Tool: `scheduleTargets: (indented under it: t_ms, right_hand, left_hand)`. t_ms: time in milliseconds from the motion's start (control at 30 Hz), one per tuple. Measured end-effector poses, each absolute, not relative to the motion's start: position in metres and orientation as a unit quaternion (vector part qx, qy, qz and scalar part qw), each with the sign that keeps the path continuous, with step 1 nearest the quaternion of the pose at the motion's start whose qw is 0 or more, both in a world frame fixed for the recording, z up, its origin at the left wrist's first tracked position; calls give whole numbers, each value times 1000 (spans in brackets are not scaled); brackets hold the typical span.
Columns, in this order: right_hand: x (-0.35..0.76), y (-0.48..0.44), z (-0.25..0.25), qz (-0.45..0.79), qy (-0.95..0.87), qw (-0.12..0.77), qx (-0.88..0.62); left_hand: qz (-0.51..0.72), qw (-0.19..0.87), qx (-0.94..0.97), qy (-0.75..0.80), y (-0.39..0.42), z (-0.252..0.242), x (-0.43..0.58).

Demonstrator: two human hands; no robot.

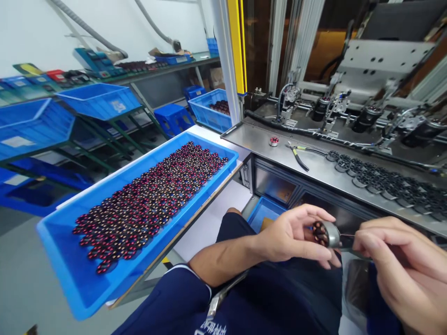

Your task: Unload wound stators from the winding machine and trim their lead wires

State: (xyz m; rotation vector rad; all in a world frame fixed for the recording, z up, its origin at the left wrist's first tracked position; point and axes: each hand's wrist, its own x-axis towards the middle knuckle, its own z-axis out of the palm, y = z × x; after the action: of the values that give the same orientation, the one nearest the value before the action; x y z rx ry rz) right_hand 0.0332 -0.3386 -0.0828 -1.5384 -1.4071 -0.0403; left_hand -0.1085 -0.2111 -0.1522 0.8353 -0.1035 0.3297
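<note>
Held in my left hand [296, 232] is a copper-wound motor stator [325, 234] with a grey metal ring around its outside; the copper coils face left. A thin copper wire [348, 235] runs from it to my right hand [401, 265], whose thumb and forefinger pinch the wire end. Beyond my hands, black stator cores [375, 174] lie in rows on the metal bench. Pliers with green and black handles [299, 156] rest on that bench, near one red and silver wound stator [274, 141].
A long blue tray [52, 242] holding many red and copper wound stators stands at the left. Behind the bench is a winding machine [366, 116] with several black spindles. A yellow post [237, 46] rises at its corner. Blue bins [101, 102] sit on racks further back.
</note>
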Motion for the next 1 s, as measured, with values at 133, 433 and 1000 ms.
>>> scheduleTargets:
  t_ms: [133,433,1000]
  right_hand:
    - [34,-342,-87,-8,-600,495,-629]
    - [3,-340,-98,147,-425,619,-644]
    - [-16,-328,-122,514,-284,700,-406]
  left_hand:
    - [299,843,448,-7,-220,-148,-107]
    - [385,806,448,-22,-212,-151,-101]
    - [305,832,464,9,-201,-149,-108]
